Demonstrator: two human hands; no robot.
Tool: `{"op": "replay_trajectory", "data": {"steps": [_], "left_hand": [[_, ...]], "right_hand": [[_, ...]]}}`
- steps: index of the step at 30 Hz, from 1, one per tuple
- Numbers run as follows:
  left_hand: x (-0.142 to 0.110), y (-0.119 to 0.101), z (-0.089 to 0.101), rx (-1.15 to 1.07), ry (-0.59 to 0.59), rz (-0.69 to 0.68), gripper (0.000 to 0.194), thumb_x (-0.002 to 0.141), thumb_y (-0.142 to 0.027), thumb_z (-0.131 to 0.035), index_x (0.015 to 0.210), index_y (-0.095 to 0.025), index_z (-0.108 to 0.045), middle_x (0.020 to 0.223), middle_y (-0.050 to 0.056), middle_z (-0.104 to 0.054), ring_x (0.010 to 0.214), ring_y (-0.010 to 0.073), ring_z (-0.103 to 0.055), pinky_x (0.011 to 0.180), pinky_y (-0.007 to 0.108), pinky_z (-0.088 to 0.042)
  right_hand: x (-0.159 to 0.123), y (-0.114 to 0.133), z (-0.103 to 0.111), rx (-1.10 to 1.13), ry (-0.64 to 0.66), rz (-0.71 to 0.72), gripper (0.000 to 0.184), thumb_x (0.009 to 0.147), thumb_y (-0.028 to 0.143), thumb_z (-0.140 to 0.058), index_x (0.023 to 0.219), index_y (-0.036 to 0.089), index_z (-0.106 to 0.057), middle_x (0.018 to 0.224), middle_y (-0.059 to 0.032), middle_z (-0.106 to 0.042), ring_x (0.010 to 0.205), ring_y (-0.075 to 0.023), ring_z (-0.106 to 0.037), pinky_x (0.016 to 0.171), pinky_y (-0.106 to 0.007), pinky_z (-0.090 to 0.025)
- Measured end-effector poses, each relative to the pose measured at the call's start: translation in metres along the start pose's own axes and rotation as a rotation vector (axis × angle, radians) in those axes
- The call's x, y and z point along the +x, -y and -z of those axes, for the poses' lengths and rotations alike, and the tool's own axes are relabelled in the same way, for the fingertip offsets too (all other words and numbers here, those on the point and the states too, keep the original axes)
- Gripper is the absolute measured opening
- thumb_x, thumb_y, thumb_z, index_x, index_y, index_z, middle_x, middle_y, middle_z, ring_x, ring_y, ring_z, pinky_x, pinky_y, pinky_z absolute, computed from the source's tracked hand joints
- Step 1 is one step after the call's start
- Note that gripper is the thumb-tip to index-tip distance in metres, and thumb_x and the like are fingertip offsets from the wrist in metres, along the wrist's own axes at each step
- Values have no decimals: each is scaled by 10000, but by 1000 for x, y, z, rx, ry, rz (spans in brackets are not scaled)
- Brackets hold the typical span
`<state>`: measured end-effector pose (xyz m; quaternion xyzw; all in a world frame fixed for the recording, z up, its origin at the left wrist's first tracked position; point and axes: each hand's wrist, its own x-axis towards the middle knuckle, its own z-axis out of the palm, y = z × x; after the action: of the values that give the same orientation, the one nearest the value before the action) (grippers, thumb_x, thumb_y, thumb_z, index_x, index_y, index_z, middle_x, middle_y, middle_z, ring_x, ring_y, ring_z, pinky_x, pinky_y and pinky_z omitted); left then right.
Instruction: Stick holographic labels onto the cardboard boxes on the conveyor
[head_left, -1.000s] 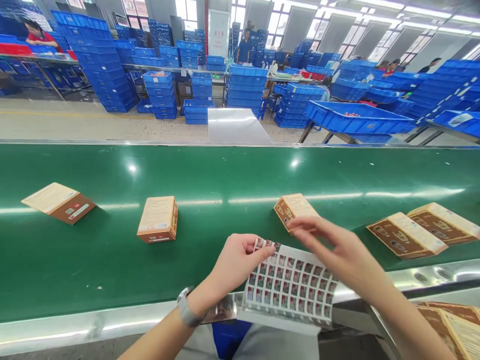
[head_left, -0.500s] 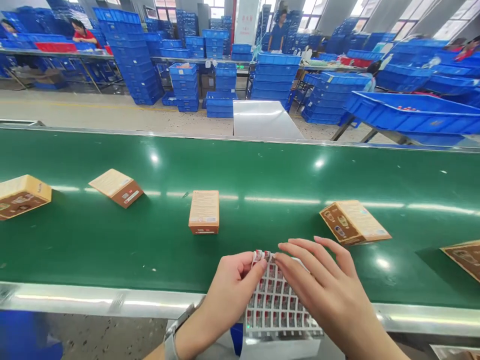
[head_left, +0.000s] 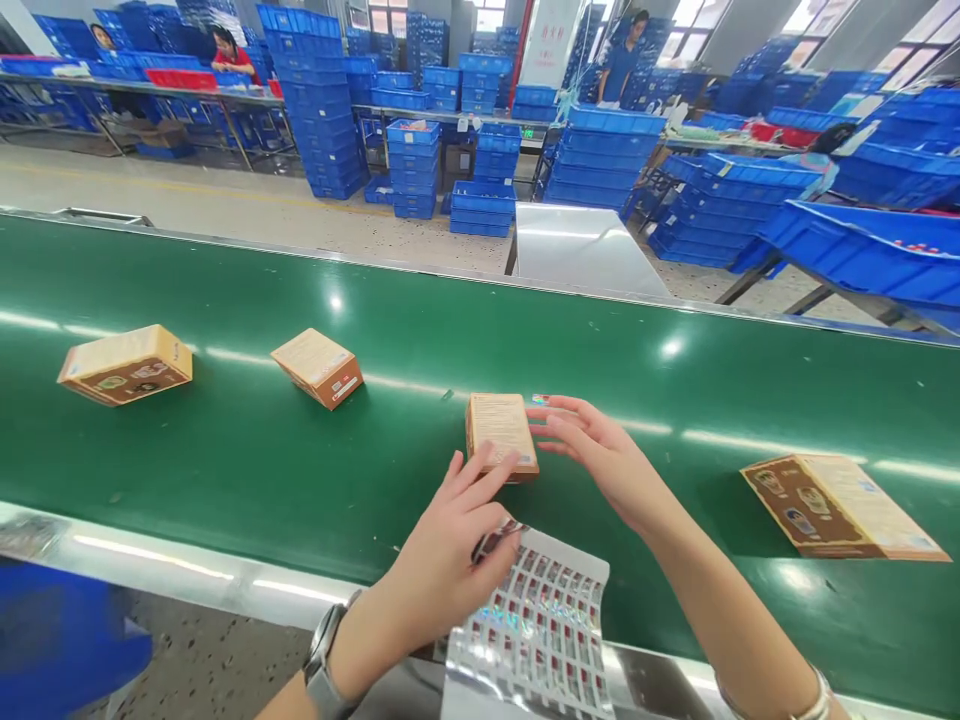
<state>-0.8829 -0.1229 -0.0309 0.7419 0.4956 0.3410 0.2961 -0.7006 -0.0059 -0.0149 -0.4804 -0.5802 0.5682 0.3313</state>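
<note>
My left hand (head_left: 457, 540) pinches the top edge of a sheet of small shiny stickers (head_left: 536, 625) between thumb and forefinger. Its other fingers stretch over the near end of a brown and cream carton (head_left: 501, 425) on the green belt. The sheet hangs bent over the belt's near rail. My right hand (head_left: 589, 440) is at the carton's right side, fingers pointing left. A small glossy sticker (head_left: 540, 400) shows at its forefinger tip; how it is held is partly hidden.
More cartons lie on the green conveyor belt (head_left: 405, 320): a tilted carton (head_left: 319, 365), another carton (head_left: 127, 365) farther left, and a large one (head_left: 844, 505) at right. Beyond stand a metal table (head_left: 577, 240), stacked blue crates (head_left: 322, 110) and people at benches.
My right hand has left the sheet for the carton's right side, with a sticker at its fingertip. My left hand's fingers now reach the carton. Cartons and background appear farther right.
</note>
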Motion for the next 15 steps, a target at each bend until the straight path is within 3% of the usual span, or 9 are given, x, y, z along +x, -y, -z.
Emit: {"op": "replay_trajectory", "data": {"steps": [6,15], "left_hand": [[8,-1,-24,-162,52,2,201,975,-182,-493,789,-192,-566,1561,137,-432,1521,249,-267,1231,457,-326],[20,-7,-37,-237,74,-4,208,964,-152,-514,770,-185,-579,1542,149,-459,1521,228,-267,1248,418,-308]], "right_hand": [[14,-1,-3,-128,-12,-52,473,734,602,-691,954,184,-697,1052,-122,-748,927,-267,-700,785,-386,-560],[17,0,6,-244,-64,-74,435,699,575,-671,883,184,-720,913,-97,-750,779,-239,-678,593,-320,-535]]}}
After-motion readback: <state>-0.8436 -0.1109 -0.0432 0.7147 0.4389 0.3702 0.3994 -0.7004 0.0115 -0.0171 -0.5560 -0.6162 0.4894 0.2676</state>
